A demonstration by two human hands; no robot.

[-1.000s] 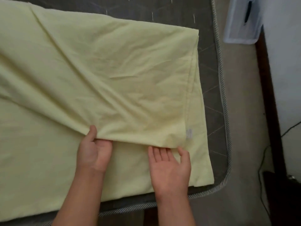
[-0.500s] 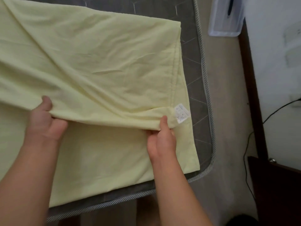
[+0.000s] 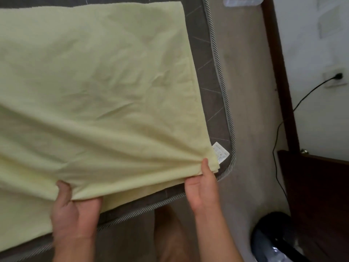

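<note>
**Sheet fold – status: upper layer lifted, not yet laid**

**Position.** The sheet [image 3: 98,87] lies across the mattress [image 3: 213,103] and covers most of it. A bare strip of mattress shows along the right side and at the near right corner. The sheet is doubled: an upper layer is held raised over a lower layer [image 3: 130,195], which lies flat close to the near edge of the mattress.

**Grip.**
- Left hand [image 3: 75,214] – the thumb is on top of the upper layer's near edge and the fingers are curled beneath it, so the cloth is pinched between them.
- Right hand [image 3: 202,188] – it pinches the near right corner the same way, thumb on top, just beside the white label [image 3: 220,152].

The cloth is pulled taut between the two hands, with creases radiating from each pinch.

**Done, as judged.** One fold is in place. The upper layer reaches about as far as the near edge of the lower one.

**Left, as judged.**
1. Lower the held edge onto the lower layer.
2. Match the corners – the near right corner looks close to alignment, and the left side is out of view.
3. Smooth the wrinkles across the middle.
4. The sheet is large, so further folds probably follow.
</note>
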